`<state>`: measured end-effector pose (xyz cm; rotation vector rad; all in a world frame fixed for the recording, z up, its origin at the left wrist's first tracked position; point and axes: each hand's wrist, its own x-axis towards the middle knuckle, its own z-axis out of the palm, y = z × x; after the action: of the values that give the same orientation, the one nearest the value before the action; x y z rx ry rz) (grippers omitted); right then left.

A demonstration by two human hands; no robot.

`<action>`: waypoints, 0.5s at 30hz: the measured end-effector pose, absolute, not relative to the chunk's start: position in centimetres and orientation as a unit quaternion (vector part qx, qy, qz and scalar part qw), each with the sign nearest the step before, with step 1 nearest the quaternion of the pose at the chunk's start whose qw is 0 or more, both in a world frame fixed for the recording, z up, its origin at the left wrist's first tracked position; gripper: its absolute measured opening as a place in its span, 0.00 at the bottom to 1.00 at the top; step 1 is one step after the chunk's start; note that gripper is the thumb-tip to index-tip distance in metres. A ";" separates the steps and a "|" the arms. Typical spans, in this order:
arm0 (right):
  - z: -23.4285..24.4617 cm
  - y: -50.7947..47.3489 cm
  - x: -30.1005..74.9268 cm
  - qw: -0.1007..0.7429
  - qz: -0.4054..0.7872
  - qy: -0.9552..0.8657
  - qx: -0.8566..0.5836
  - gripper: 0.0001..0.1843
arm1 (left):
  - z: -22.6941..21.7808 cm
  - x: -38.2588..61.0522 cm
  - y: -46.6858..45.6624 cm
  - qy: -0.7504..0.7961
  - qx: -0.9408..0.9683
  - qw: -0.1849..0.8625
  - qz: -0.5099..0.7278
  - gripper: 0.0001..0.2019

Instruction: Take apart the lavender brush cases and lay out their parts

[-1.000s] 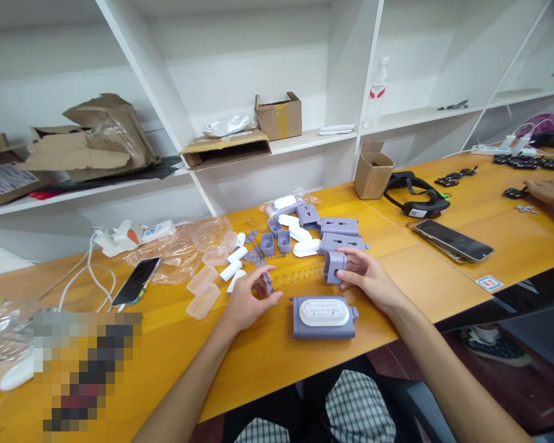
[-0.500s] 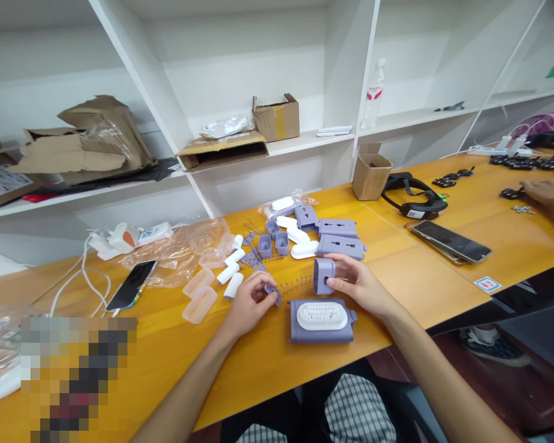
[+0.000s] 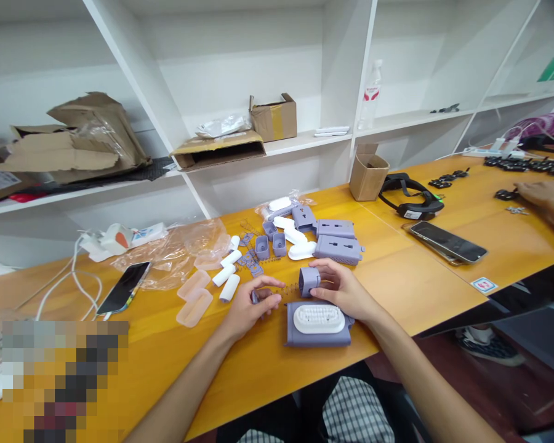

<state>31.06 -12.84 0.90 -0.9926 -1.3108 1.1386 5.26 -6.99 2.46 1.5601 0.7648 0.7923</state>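
My right hand grips a small purple-grey plastic cup, tilted so its open side faces left. A thin coil spring stretches between that cup and my left fingertips. My left hand is curled around a small flat purple-grey plastic piece, mostly hidden by the fingers. Just below the hands lies a purple-grey housing with a white oval bristled part on top. Behind them are more purple-grey cups, white cylinders and loose springs.
Purple-grey housings and white oval parts lie further back. Translucent oval pieces and a phone are left. A second phone, a black headset and a cardboard box stand right. Another person's hand is far right.
My right hand has brought the cup left and turned it, closer to my left hand. The gap spanned by the spring is shorter. The view has shifted slightly.
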 end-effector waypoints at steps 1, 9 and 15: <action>0.9 -12.9 31.0 0.538 0.478 -0.555 -0.418 0.25 | 2.5 5.4 -7.0 0.340 0.680 0.560 0.331 0.14; 0.5 -12.2 33.0 0.632 0.390 -0.479 -0.467 0.26 | 1.7 4.1 -6.1 0.378 0.625 0.544 0.413 0.11; 0.3 -12.5 32.7 0.572 0.412 -0.520 -0.482 0.27 | 1.9 4.2 -5.9 0.370 0.602 0.568 0.421 0.13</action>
<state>32.66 -12.55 0.31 -1.1310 -1.2203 0.9662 4.21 -5.95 1.87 1.4151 0.8687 0.9897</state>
